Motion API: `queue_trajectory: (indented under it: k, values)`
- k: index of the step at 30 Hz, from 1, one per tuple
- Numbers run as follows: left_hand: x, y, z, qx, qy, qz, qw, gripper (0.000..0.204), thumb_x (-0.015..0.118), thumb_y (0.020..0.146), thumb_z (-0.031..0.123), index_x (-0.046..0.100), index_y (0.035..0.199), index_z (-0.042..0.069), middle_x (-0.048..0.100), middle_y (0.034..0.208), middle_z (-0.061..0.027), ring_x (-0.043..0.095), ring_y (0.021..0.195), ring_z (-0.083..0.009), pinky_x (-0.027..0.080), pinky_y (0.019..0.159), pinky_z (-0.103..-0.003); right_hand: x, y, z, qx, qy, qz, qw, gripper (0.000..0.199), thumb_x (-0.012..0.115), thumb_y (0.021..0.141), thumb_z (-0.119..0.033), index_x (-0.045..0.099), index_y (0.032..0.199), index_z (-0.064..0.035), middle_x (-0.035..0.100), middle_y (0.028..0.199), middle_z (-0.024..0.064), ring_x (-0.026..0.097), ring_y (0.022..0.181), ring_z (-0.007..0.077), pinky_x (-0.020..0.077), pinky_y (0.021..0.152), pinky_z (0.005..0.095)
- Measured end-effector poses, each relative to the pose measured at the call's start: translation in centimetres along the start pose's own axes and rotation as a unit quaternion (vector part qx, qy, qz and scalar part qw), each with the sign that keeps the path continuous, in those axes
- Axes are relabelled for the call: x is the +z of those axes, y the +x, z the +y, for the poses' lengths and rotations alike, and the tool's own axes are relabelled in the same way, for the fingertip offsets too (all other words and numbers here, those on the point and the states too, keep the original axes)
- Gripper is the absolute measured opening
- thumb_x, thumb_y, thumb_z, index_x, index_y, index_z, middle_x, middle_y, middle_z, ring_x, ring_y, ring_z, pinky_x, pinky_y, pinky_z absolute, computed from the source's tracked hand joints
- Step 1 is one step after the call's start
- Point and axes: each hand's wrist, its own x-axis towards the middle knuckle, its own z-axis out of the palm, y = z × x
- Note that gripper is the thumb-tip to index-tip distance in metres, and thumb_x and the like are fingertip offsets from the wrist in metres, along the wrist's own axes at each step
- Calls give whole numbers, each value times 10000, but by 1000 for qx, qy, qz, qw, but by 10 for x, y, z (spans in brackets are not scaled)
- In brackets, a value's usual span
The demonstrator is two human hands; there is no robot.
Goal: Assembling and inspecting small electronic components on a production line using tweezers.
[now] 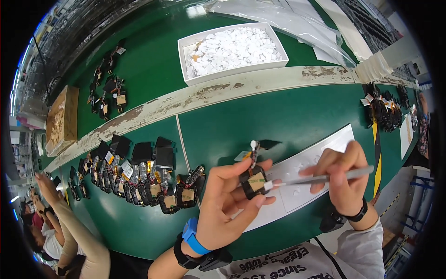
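The left hand (227, 204) pinches a small black part with a tan label (254, 181), held up just above the green table (288, 111). The right hand (341, 179) grips thin metal tweezers (320, 178) – their tip touches a tiny white sticker (268, 185) on the part. A white sheet (302, 186) lies under both hands. A row of black parts (139, 179) sits at 9 o'clock, and a white tray of paper bits (232, 51) at 12 o'clock
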Motion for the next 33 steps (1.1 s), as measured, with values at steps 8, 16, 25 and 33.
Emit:
queue_trajectory:
  k: [8, 16, 25, 33]
  values:
    - [3, -6, -3, 25, -81, -67, 994, 456, 391, 876, -145, 264, 1274, 36, 335, 1371, -287, 404, 1259, -331, 451, 983, -400, 6, -8, 3, -82, -74, -86, 990, 169, 556, 889, -102, 405, 939, -46, 567, 742, 158, 537, 660, 167, 572, 670, 364]
    - [4, -9, -3, 11, -88, -61, 994, 400, 397, 870, -148, 288, 1218, 16, 348, 1363, -299, 441, 1236, -252, 466, 969, -373, 2, -8, 3, -76, -76, -143, 984, 194, 580, 859, -19, 423, 972, -37, 596, 814, 180, 535, 701, 185, 567, 755, 430]
    - [5, -8, -6, 29, -99, -64, 993, 394, 404, 859, -151, 302, 1204, 10, 399, 1326, -240, 273, 1315, -406, 438, 958, -554, 7, -10, 0, -39, -40, -103, 993, 126, 609, 847, -49, 509, 919, -22, 616, 819, 179, 537, 694, 194, 567, 746, 419]
    - [4, -8, -6, 15, -103, -62, 993, 398, 408, 864, -148, 298, 1210, 14, 376, 1341, -260, 319, 1301, -355, 439, 977, -478, 6, -7, 2, -93, -140, -124, 978, 168, 490, 931, -165, 355, 955, -68, 557, 727, 139, 551, 591, 138, 582, 626, 347]
